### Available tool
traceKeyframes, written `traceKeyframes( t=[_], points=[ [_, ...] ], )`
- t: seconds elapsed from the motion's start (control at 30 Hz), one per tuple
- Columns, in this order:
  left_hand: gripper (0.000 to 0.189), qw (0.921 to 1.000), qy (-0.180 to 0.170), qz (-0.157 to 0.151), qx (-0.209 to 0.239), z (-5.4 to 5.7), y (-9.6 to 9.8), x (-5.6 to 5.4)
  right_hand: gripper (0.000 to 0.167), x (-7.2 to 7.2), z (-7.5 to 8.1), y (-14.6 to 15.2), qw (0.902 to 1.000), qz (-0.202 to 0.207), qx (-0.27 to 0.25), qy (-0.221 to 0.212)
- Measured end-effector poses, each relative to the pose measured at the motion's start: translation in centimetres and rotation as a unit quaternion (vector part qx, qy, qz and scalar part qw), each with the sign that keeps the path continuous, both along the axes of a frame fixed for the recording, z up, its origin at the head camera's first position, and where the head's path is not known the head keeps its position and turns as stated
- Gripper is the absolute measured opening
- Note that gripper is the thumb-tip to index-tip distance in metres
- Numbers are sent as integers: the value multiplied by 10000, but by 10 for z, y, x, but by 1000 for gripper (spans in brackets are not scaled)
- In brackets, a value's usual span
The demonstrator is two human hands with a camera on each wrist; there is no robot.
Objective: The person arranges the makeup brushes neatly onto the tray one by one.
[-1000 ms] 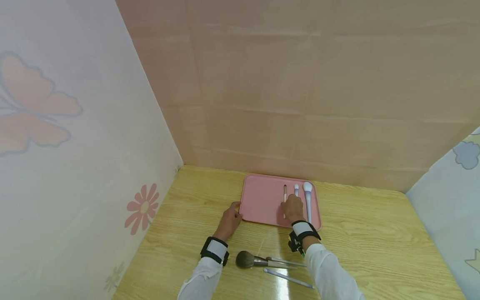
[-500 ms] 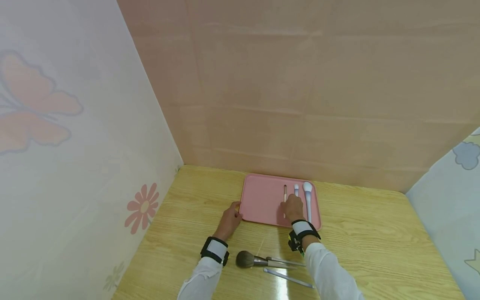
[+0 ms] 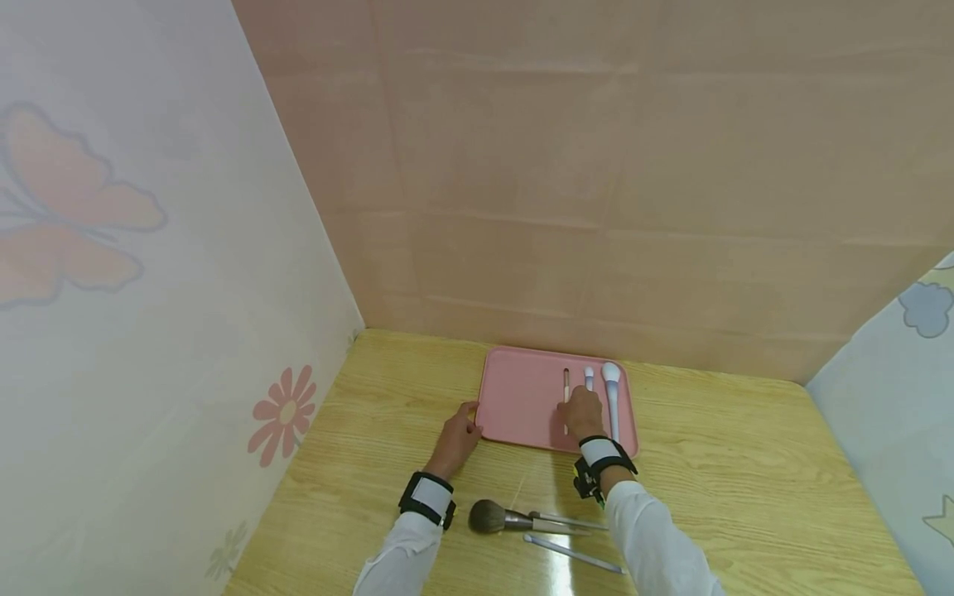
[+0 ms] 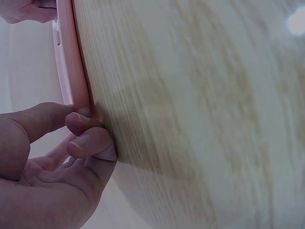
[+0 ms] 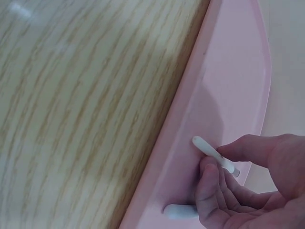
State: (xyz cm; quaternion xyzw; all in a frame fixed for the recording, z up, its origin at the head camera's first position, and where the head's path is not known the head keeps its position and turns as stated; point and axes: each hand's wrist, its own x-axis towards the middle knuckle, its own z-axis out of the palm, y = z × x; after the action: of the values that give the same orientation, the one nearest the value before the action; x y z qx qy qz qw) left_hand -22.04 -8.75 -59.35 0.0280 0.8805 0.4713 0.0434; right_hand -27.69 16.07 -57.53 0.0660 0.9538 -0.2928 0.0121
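Note:
At the front left corner of a pink tray (image 3: 522, 397), my left hand (image 3: 453, 439) holds the rim with its thumb and curled fingers, as the left wrist view shows. Over the tray, my right hand (image 3: 583, 412) pinches a slim makeup brush (image 5: 205, 147) by its white handle between thumb and fingers. That brush lies along the tray, its small brown tip pointing to the back. Just right of it is a short-headed white makeup brush (image 3: 589, 374), partly covered by the hand. A larger fluffy white makeup brush (image 3: 613, 397) lies by the tray's right side.
In front of the tray, a big dark-haired makeup brush (image 3: 488, 516) and a slim grey one (image 3: 570, 520) lie on the wooden table (image 3: 715, 463). A pale slim brush (image 3: 574, 553) lies nearer. The back wall (image 3: 522, 207) rises close behind the tray.

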Motion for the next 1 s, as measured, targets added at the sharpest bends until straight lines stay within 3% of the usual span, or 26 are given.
traceKeyframes(
  t=[1.0],
  points=[
    [47, 10000, 0, 20, 15, -1, 0, 1, 22, 0, -1, -1, 9996, -74, -174, -189]
  ],
)
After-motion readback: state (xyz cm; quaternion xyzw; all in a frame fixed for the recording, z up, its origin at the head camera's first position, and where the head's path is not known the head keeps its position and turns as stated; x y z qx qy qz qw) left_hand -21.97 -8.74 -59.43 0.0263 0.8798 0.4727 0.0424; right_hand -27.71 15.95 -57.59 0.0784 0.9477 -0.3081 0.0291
